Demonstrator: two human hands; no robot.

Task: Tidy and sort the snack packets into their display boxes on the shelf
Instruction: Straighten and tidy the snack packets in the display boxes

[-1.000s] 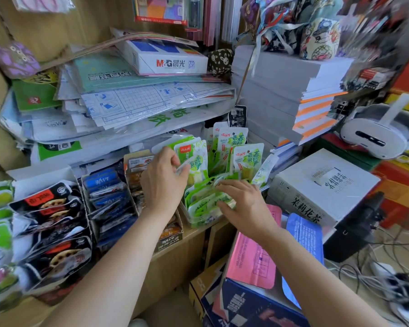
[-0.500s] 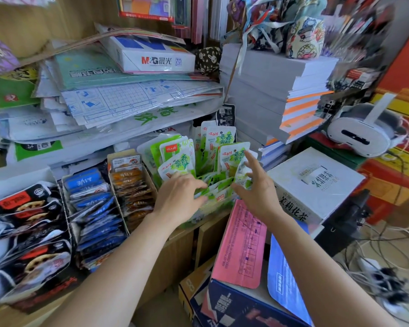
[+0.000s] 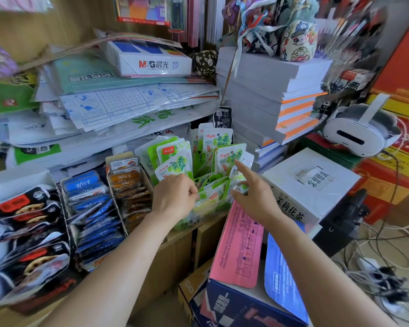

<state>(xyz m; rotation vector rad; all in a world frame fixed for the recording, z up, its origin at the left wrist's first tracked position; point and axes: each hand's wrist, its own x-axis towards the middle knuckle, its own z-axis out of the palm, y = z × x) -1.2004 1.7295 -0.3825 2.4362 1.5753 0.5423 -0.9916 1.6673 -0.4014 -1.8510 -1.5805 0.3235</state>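
Both hands are in the pile of green packets (image 3: 175,161), which sit in a clear box (image 3: 219,205) at the right end of the wooden shelf (image 3: 182,234). Some packets stand upright at the back and the front ones have flopped over in a messy heap.

The left hand (image 3: 175,197) is knuckles-up with its fingers (image 3: 193,192) curled down into the heap, pinching the flopped packets near the middle. The right hand (image 3: 253,197) is spread loose. Its index finger (image 3: 241,167) is straight and lies against the rightmost upright packet, and it isn't really gripping anything as far as I can see.

To the left on the same shelf are a box of brown packets (image 3: 130,185), then blue packets (image 3: 92,208), then black packets (image 3: 26,220), all stacked leaning. A white carton (image 3: 316,185) sits just right of the green ones, and a pink flap (image 3: 236,244) hangs below the right wrist. Behind are a stack of paper (image 3: 269,90) and a white headset (image 3: 359,135).
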